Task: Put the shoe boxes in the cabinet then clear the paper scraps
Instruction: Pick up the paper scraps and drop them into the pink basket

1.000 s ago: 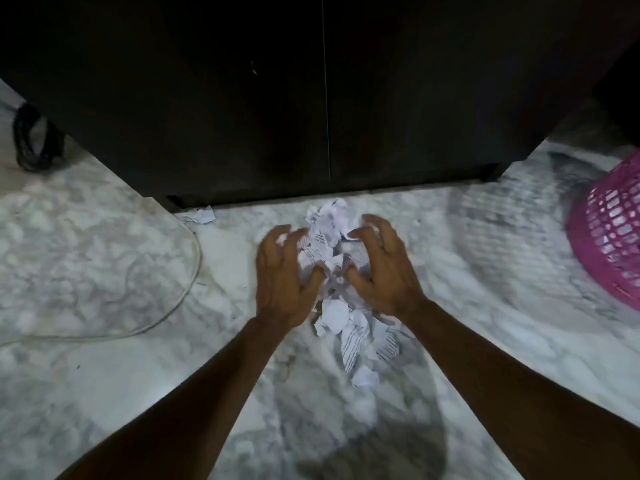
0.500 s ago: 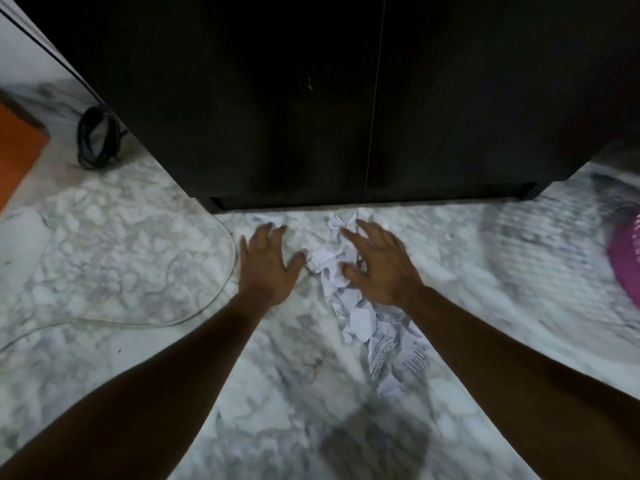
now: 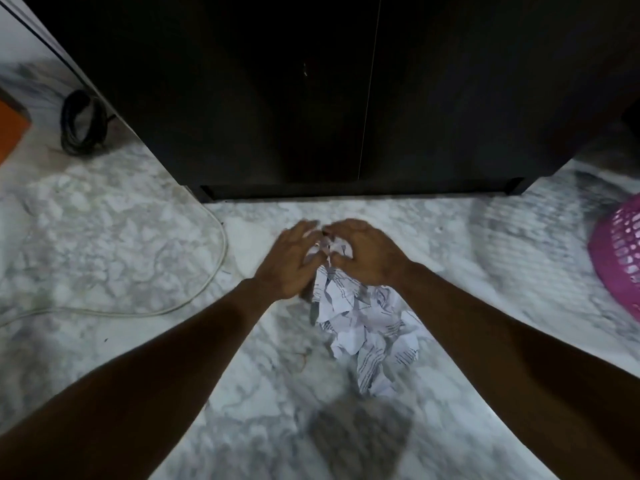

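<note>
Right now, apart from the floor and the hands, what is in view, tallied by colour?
Black: 2, the cabinet with doors shut and a coiled cable.
White: 2, the heap of paper scraps and a cord on the floor.
Pink: 1, a plastic basket.
Orange: 1, an object at the left edge.
Total: 6.

Printed lines on the paper scraps (image 3: 360,317) are too blurred to read.

A heap of crumpled white paper scraps (image 3: 360,320) with printed lines lies on the marble floor, trailing toward 6 o'clock from the dark cabinet (image 3: 311,98), whose two doors stand closed at 12 o'clock.
</note>
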A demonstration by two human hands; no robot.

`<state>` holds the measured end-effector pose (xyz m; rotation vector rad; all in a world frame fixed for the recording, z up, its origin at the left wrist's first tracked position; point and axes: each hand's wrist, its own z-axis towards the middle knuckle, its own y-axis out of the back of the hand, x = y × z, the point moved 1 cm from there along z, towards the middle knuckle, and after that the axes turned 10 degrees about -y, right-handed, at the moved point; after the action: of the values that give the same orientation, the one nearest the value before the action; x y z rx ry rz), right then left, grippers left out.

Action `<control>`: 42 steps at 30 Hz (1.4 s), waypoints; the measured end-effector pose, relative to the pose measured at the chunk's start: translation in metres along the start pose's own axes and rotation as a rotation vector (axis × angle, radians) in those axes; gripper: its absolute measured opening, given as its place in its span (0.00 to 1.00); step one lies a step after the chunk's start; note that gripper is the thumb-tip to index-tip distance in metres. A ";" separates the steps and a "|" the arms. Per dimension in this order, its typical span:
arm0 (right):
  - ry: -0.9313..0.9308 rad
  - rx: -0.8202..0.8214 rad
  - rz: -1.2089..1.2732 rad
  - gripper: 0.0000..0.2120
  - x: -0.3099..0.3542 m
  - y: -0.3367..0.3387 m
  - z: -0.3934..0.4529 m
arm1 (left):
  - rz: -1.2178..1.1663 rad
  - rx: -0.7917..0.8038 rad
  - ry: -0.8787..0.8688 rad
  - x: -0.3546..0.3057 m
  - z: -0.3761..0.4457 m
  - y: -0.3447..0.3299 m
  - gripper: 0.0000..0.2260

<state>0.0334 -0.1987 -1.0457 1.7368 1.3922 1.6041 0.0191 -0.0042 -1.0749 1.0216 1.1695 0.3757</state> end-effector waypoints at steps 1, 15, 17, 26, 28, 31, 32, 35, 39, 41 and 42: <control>0.025 0.028 0.032 0.30 -0.001 -0.006 -0.003 | 0.009 0.049 -0.060 -0.003 -0.002 -0.003 0.28; -0.069 -0.150 -0.069 0.73 -0.074 -0.030 -0.193 | 0.105 0.298 -0.292 -0.034 -0.026 0.021 0.62; -0.053 -0.122 -0.141 0.73 -0.071 -0.039 -0.187 | 0.143 0.374 -0.298 -0.038 -0.023 0.012 0.65; 0.038 -0.135 -0.172 0.75 -0.045 -0.040 -0.102 | 0.144 0.370 -0.346 -0.039 -0.033 -0.020 0.71; 0.056 -0.138 -0.138 0.74 -0.044 -0.038 -0.088 | 0.093 0.358 -0.321 -0.042 -0.036 -0.021 0.72; 0.096 -0.139 -0.145 0.73 -0.041 -0.040 -0.074 | 0.080 0.279 -0.316 -0.047 -0.038 -0.027 0.70; 0.100 -0.139 -0.148 0.72 -0.041 -0.041 -0.070 | 0.076 0.227 -0.328 -0.047 -0.038 -0.030 0.66; 0.109 -0.198 -0.089 0.63 -0.039 -0.046 -0.062 | -0.017 0.046 -0.333 -0.047 -0.037 -0.038 0.46; 0.137 -0.427 -0.071 0.37 -0.043 -0.058 -0.066 | 0.028 -0.087 -0.278 -0.042 -0.039 -0.048 0.27; 0.137 -0.481 -0.085 0.24 -0.043 -0.059 -0.069 | 0.149 -0.173 -0.303 -0.037 -0.042 -0.056 0.17; 0.134 -0.495 -0.071 0.19 -0.043 -0.059 -0.069 | 0.196 -0.196 -0.310 -0.035 -0.042 -0.059 0.13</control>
<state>-0.0460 -0.2321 -1.0978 1.2974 0.9816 1.8569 -0.0462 -0.0406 -1.1039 0.9840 0.7422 0.4585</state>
